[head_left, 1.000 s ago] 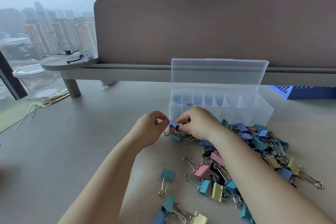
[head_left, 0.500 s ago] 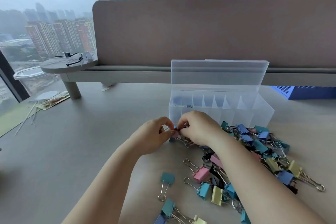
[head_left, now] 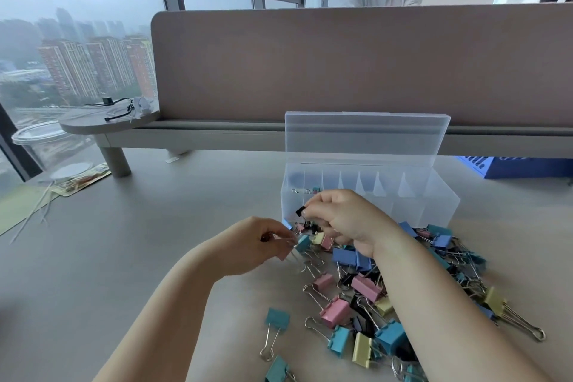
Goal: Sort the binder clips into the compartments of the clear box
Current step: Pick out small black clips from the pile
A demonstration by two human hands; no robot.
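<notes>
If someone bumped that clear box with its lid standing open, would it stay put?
Probably not. The clear box looks like thin plastic and mostly empty, so it is likely light; it would probably slide on the smooth table. Its upright lid might tip it backward.

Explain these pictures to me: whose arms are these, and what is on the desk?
No machine: a person wears a head camera looking down at their own hands. On the table lies a pile of coloured binder clips before a clear box with its lid up and a few small clips inside. The right hand pinches a small black clip. The left hand curls its fingers at the pile's edge; what it holds is unclear.
</notes>
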